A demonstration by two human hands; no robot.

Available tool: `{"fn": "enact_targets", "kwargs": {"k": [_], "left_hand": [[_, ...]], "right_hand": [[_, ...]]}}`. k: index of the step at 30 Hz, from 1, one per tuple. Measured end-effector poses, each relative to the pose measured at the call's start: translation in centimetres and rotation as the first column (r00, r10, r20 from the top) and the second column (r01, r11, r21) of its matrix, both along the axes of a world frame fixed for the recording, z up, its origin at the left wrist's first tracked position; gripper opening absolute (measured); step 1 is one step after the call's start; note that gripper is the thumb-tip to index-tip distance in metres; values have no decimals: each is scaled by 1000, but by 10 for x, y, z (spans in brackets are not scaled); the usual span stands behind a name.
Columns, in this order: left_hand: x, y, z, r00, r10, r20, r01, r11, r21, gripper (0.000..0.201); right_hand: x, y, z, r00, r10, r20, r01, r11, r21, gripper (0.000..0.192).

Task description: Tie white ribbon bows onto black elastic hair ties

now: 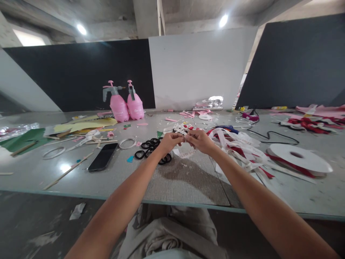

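Observation:
My left hand (172, 141) and my right hand (199, 140) meet over the table, fingertips pinched close together. Whatever lies between them is too small and covered to name. Just below the fingers is a printed white ribbon (185, 154); I cannot tell whether it is held or only lies there. A pile of black hair ties (151, 145) is beside my left hand, partly behind the forearm. To the right of my right hand spreads a tangle of white and red ribbons (239, 149). Small white pieces (179, 127) lie just beyond the hands.
A phone (104, 157), a silver ring-shaped roll (127, 143) and thin wooden sticks (68, 171) lie to the left. Two pink spray bottles (120, 108) stand behind. On the right are a white ribbon spool (309, 158), a black cable (269, 136) and a purple glue gun (250, 117).

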State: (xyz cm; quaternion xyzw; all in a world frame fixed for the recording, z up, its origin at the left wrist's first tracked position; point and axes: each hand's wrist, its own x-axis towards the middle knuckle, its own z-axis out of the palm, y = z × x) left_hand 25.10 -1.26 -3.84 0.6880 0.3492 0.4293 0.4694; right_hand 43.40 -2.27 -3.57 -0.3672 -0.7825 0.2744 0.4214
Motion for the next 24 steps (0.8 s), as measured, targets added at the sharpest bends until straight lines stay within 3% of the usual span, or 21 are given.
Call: {"fn": "enact_targets", "kwargs": {"k": [8,16,24], "left_hand": [[-1,1,-2,992,70,-106,-56,990,126,23],[2,-2,-2,947,285,-145,-219,908,357,18],[13,-7,-2,916,377,-137,-286,853,436,18]], "right_hand": [[-2,-3,0,1000,-6,17,6,999,-36,33],[-4,-6,0,972,-169,162,137,972,192,31],[1,-4,0,961,-191,199,130,950,284,26]]}}
